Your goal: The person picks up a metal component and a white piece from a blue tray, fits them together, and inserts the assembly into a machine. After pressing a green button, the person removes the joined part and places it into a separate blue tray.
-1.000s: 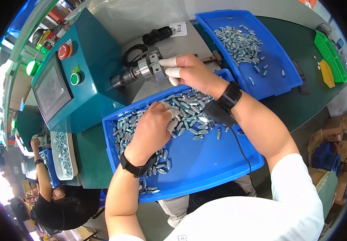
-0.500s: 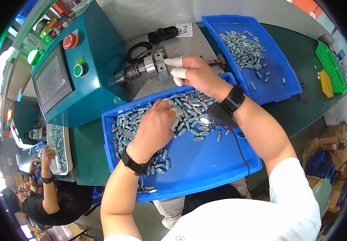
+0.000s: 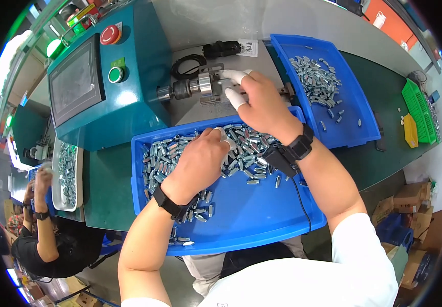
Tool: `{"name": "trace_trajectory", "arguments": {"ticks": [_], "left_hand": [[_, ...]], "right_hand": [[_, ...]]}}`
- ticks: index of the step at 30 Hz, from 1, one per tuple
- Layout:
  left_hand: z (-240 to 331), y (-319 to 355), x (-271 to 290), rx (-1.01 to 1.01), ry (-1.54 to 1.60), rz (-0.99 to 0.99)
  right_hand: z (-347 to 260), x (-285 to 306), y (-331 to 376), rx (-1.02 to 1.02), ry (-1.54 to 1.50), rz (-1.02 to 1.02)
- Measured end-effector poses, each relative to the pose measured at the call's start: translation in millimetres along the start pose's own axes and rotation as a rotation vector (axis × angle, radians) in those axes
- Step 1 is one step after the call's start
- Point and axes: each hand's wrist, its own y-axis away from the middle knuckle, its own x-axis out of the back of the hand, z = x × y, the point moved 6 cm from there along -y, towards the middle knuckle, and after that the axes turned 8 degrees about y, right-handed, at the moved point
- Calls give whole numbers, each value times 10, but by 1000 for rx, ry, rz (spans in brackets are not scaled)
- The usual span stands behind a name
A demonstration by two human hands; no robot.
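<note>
My left hand (image 3: 200,159) reaches into the near blue tray (image 3: 251,215), its white-capped fingers curled down among small shiny hexagonal metal parts (image 3: 249,148). Whatever lies between those fingertips is hidden. At the machine's round metal chuck (image 3: 206,86), my right hand (image 3: 267,105) has its white-capped thumb and forefinger apart. The forefinger reaches to the chuck's right side, while the thumb stays lower. I make out no loose part between them. Both wrists wear black bands, and a dark device with a cable (image 3: 281,161) hangs by the right one.
The teal machine (image 3: 121,115) with screen, red knob and green button stands left. Another blue tray (image 3: 356,97) of metal parts lies at the right rear, before a green basket (image 3: 420,110). A white tray (image 3: 80,179) and a co-worker (image 3: 52,250) are at left.
My right thumb and forefinger have spread apart beside the chuck. My left hand stays among the parts with its fingers curled. The whole view has shifted slightly.
</note>
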Motion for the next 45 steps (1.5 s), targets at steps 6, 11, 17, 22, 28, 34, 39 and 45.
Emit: {"name": "trace_trajectory", "arguments": {"ticks": [6, 11, 17, 22, 28, 34, 39, 45], "left_hand": [[-187, 20, 10, 46, 87, 37], [-220, 31, 31, 49, 128, 54], [-87, 1, 5, -88, 199, 38], [-29, 36, -79, -117, 207, 44], [25, 8, 48, -104, 36, 113], [9, -91, 252, 86, 466, 168], [20, -412, 675, -43, 202, 435], [-110, -979, 761, -164, -210, 372]], "right_hand": [[-92, 5, -1, 116, 161, -10], [-122, -105, 17, 131, 229, 81], [777, 89, -9, -416, -292, 300], [1205, 197, 181, -775, -708, 660], [611, 99, 32, -520, -596, 343], [679, 31, 39, -484, -606, 292], [648, -30, 26, -438, -511, 258], [505, 29, 58, -324, -338, 290]]}}
